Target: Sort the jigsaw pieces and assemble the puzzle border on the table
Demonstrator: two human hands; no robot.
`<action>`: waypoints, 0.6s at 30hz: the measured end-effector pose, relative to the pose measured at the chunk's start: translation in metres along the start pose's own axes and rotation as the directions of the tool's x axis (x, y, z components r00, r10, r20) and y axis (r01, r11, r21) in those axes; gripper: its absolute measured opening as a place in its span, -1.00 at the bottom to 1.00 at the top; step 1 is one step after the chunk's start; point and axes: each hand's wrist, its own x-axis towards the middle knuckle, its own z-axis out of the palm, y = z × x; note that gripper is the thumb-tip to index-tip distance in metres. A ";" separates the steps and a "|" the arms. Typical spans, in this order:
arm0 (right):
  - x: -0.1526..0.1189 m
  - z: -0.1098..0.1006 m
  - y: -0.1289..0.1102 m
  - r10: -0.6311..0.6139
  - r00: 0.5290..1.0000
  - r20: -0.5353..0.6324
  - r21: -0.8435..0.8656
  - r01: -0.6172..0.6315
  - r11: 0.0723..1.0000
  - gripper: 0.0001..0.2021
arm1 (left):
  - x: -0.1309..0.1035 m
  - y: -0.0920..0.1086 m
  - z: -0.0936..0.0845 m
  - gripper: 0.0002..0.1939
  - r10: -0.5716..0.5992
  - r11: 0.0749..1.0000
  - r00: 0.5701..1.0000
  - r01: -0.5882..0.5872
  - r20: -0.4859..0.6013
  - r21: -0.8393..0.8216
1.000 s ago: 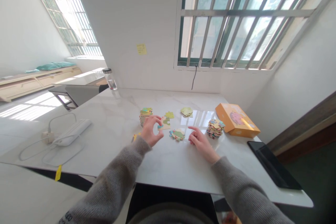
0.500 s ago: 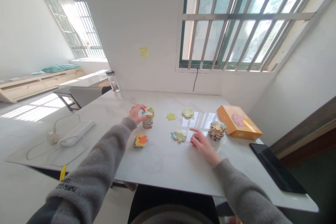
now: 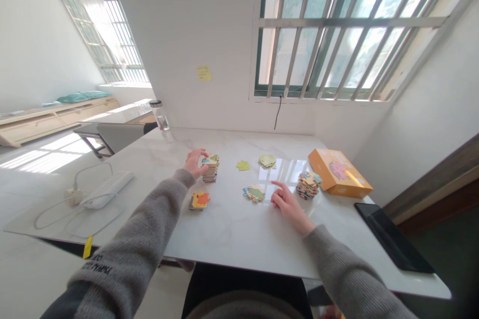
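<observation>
Fingers and thumb of my left hand (image 3: 194, 162) are parted at the near-left top edge of a tall stack of puzzle pieces (image 3: 210, 174); I can't tell whether they pinch the top piece or just touch it. My right hand (image 3: 285, 202) is well apart from it, low over the worktop (image 3: 224, 232), index finger stretched out and the other fingers curled, with nothing visible in its grasp.

Between my hands, closer to the right one, lies a low, loose pile of green and cream pieces (image 3: 254, 193). Beyond that, a single yellow-green piece (image 3: 243, 165) lies flat, and a pale green pile (image 3: 267, 161) sits past my right fingertip. Just on my side of the tall stack, below my left hand, I have a short pile topped with an orange and yellow piece (image 3: 200, 200).

To the right of my right hand stands an uneven multicoloured stack (image 3: 308, 185), just beside an orange box (image 3: 340, 172) with a pink picture. A black flat device (image 3: 392, 237) lies farther right, along the edge. Well left of my left hand are a white power strip (image 3: 107, 189) and, farther off, an upright clear bottle (image 3: 160, 115) with a dark lid.
</observation>
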 end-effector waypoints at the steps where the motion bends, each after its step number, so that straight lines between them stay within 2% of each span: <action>1: 0.000 0.000 0.000 0.002 1.000 0.001 0.004 -0.002 1.000 -0.52 | -0.002 0.007 -0.002 -0.66 0.034 0.999 0.998 -0.033 -0.044 0.031; 4: 0.000 0.001 -0.002 0.006 1.000 -0.001 0.007 -0.006 1.000 -0.52 | -0.012 0.041 -0.001 -0.77 0.136 0.988 0.980 -0.123 -0.147 0.099; 6: 0.000 0.001 -0.003 0.007 1.000 -0.004 0.002 -0.007 1.000 -0.52 | -0.024 0.071 0.006 -0.85 0.207 0.974 0.970 -0.193 -0.124 0.115; 8: 0.000 0.001 -0.004 0.013 1.000 -0.007 -0.003 -0.013 1.000 -0.53 | -0.040 0.100 0.020 -0.84 0.288 0.947 0.957 -0.290 0.033 0.138; 10: -0.001 0.001 -0.005 0.018 1.000 -0.012 -0.006 -0.018 1.000 -0.53 | -0.056 0.126 0.039 -0.83 0.325 0.919 0.917 -0.364 0.232 0.151; 13: -0.001 0.001 -0.006 0.020 1.000 -0.018 -0.004 -0.020 1.000 -0.53 | -0.074 0.150 0.069 -0.72 0.222 0.936 0.907 -0.300 0.357 0.181; 16: -0.001 0.001 -0.006 0.018 1.000 -0.017 0.004 -0.018 1.000 -0.54 | -0.081 0.160 0.092 -0.58 0.122 0.942 0.918 -0.227 0.377 0.249; 18: -0.001 0.001 -0.005 0.015 1.000 -0.017 0.008 -0.015 1.000 -0.54 | -0.082 0.160 0.101 -0.59 0.087 0.939 0.923 -0.201 0.374 0.277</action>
